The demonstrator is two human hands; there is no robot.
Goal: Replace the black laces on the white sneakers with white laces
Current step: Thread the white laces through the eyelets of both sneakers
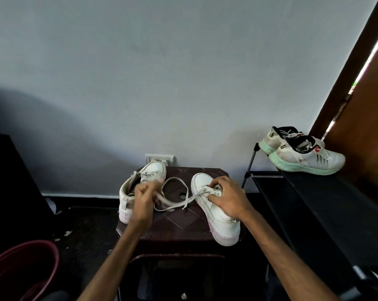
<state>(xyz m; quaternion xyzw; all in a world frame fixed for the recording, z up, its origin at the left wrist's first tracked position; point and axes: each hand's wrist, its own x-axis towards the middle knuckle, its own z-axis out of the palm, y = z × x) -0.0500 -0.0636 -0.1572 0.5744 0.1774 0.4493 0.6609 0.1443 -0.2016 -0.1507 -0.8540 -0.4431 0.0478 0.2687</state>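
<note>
Two white sneakers stand on a dark brown stool (179, 224). The left sneaker (127, 192) lies tilted toward the wall. The right sneaker (218, 216) points away from me with white laces in its eyelets. A loose white lace (179, 181) loops across the stool between the shoes. My left hand (143, 197) pinches one end of that lace beside the left sneaker. My right hand (227, 196) grips the right sneaker at its lacing, fingers curled over the tongue. No black laces are visible.
A black shoe rack (314, 192) stands at right with a pair of white and green running shoes (303, 152) on top. A maroon bucket (23, 270) sits at lower left. A wall socket (160, 159) is behind the stool. A brown door (361, 105) is at far right.
</note>
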